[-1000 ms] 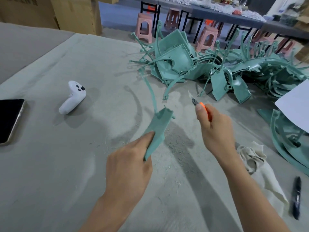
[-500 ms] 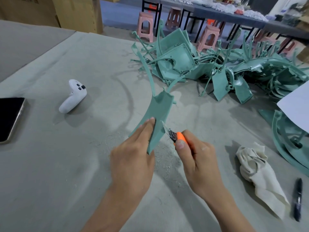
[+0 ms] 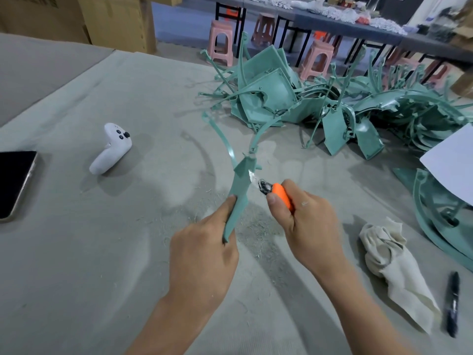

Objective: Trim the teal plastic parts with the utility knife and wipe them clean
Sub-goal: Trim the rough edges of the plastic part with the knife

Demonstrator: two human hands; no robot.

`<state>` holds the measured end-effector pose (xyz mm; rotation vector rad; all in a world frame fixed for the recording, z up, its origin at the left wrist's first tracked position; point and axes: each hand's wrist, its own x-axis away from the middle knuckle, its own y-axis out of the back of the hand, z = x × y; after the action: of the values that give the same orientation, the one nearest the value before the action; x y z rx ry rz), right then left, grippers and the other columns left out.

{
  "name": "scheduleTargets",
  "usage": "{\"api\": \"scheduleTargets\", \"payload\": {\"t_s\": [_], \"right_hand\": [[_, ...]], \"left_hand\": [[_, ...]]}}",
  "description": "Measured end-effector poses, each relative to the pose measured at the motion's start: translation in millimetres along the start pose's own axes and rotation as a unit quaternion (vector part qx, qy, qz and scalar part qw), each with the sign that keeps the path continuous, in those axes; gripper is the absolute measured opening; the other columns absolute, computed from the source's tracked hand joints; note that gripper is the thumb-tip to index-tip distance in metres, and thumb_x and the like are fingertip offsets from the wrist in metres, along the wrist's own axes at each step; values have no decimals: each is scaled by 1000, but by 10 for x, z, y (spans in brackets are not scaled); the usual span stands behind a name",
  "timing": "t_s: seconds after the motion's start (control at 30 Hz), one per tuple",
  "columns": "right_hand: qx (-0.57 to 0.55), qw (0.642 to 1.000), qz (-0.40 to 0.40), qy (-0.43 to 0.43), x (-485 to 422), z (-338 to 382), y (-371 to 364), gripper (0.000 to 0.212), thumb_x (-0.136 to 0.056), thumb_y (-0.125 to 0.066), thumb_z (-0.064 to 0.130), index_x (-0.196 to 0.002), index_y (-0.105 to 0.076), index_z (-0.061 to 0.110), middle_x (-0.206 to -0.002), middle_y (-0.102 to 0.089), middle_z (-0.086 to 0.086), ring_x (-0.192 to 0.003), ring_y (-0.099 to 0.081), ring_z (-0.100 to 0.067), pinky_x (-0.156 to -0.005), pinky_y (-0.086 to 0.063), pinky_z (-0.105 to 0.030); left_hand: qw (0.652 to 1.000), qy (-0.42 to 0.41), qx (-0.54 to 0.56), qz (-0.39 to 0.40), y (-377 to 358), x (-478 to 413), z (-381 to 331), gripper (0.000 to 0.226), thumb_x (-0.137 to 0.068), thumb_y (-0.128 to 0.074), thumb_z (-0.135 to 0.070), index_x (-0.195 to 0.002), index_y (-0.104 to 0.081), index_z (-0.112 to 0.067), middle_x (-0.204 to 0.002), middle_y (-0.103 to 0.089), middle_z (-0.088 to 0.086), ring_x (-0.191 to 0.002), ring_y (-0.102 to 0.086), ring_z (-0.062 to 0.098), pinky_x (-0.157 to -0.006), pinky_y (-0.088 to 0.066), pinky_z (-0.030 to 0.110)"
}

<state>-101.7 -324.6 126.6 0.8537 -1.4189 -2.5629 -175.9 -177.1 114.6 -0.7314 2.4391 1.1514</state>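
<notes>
Trimming now — left hand (image 3: 204, 254) pinches the part (image 3: 240, 190), right (image 3: 307, 226) grips the knife (image 3: 277, 194) — next, a steady stroke along the edge

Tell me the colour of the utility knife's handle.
Orange; the utility knife shows in the head view, gripped by the right hand.

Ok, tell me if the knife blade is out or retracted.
Out: the blade shows beyond the knife body, its tip against the part.
</notes>
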Motion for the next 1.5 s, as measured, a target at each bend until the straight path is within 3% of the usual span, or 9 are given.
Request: {"api": "scheduleTargets", "payload": {"t_s": [0.2, 0.27, 0.37, 0.47, 0.6, 0.9, 1.07, 1.23, 1.5], "right_hand": [[93, 989, -91, -74, -229, -208, 47, 59, -92, -23, 65, -80, -44, 11, -56, -34, 5, -50, -38, -29, -49, -18, -34], [40, 987, -104, -117, -244, -305, 41, 67, -94, -23, 69, -78, -46, 8, -53, -35, 0, -51, -40, -29, -49, -21, -38], [-119, 978, -92, -145, -166, -319, -27, 64, -90, -25, 69, -72, -54, 15, -53, -45, -3, -50, -42, -20, -53, -28, -37], [-249, 945, -37, -211, -49, -264, -70, 61, -83, -37, 74, -75, -64, 20, -50, -41, 8, -45, -35, -13, -49, -29, -30], [-383, 876, 48, -289, 70, -208, -112, 50, -87, -66, 52, -63, -51, 10, -55, -40, -2, -42, -29, -11, -40, -26, -22], [-544, 778, 16, -314, 114, -124, -236, 40, -76, -72, 39, -63, -37, 24, -55, -30, 2, -43, -25, -13, -39, -27, -23], [-356, 894, 29, -272, 90, -88, -248, 67, -76, -56, 72, -75, -55, 5, -58, -37, -1, -52, -32, -16, -51, -30, -31], [-262, 962, -29, -73, 190, 116, 2, 57, -94, -29, 72, -88, -61, 24, -57, -44, 12, -50, -39, -5, -50, -28, -15], [-132, 991, -20, 27, 237, 377, 141, 32, -91, -37, 70, -81, -41, 40, -56, -36, 16, -54, -37, -6, -50, -27, -17]], "left_hand": [[1000, -2, -3, 6, 27, 26, -19, 43, -65, -82, 7, -101, -76, -16, -47, -10, -17, -39, -21, 13, -41, -28, 23], [1000, 0, 1, -23, 21, 15, 6, 21, -75, -75, -2, -79, -73, -22, -44, -11, -14, -39, -24, 14, -43, -23, 18], [990, 94, 98, -47, -9, -60, 70, 43, -84, -66, -21, -51, -38, -19, -42, -30, 2, -45, -35, 9, -44, -29, 18], [939, 200, 277, -30, -16, -126, 97, 32, -79, -74, -28, -66, -55, -6, -54, -52, 7, -53, -45, 7, -50, -41, 28], [856, 250, 453, -1, -18, -163, 41, 26, -82, -75, -11, -78, -75, -37, -80, -74, -10, -73, -70, 7, -61, -56, 24], [835, 229, 498, 37, -160, -126, -84, 16, -84, -63, -37, -97, -73, -37, -99, -75, -6, -95, -71, 15, -81, -57, 39], [966, 107, 215, -98, -235, -117, -50, 32, -91, -49, -42, -65, -52, -24, -45, -46, -5, -50, -51, 3, -48, -36, 13], [992, 36, -23, -120, -155, -263, 17, 18, -85, -70, -11, -70, -61, -8, -45, -9, -17, -38, -22, 17, -47, -14, 24], [994, -8, -83, -69, -35, -269, -4, 47, -73, -42, -16, -108, -73, -7, -61, -66, 3, -45, -57, 22, -41, -37, 21]]}}
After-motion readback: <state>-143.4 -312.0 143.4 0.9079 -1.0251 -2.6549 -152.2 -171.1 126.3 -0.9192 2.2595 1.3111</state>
